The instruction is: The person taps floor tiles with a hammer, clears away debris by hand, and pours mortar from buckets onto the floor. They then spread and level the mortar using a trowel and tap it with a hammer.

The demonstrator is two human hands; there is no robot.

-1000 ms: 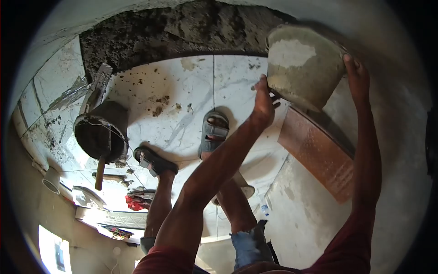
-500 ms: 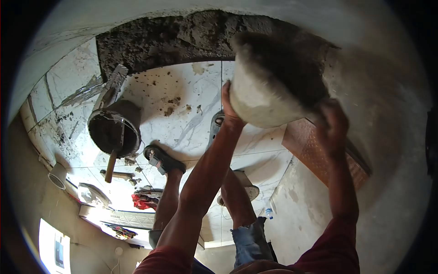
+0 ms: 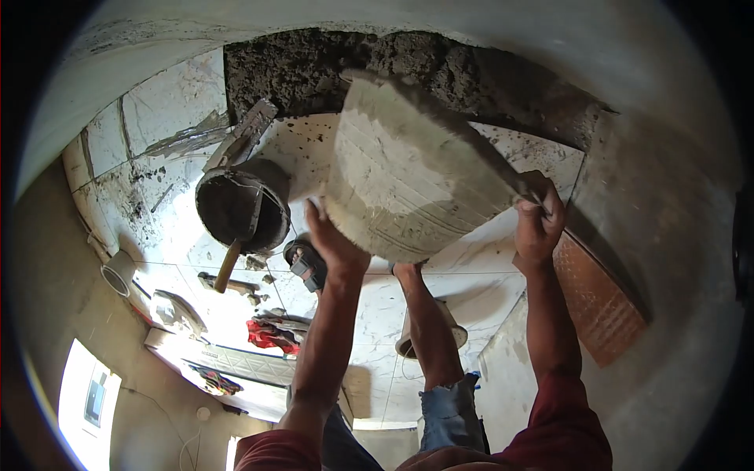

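Observation:
A large, cement-caked basin (image 3: 408, 173) is tipped up, its pale outer side facing me and its mouth turned away toward the wet mortar (image 3: 314, 71) along the wall. My right hand (image 3: 540, 216) is closed round its rim at the right. My left hand (image 3: 338, 243) supports the lower left of the basin, palm against its side; some of its fingers are hidden. The inside of the basin is out of sight. Left of it stands a dark bucket (image 3: 208, 208) with a wooden-handled trowel (image 3: 228, 267) leaning in it.
Marbled white tiles (image 3: 188, 86) cover the floor. A long, mortar-smeared metal tool (image 3: 251, 129) lies behind the bucket. A brown patterned tile (image 3: 601, 306) leans at the right. Near my feet are a small pail (image 3: 457, 334), a red cloth (image 3: 271, 335) and a pale pot (image 3: 118, 272).
The basin has tipped further, so its dark inside no longer shows and its outer side faces me. Both hands have moved lower in view, and the left has shifted left.

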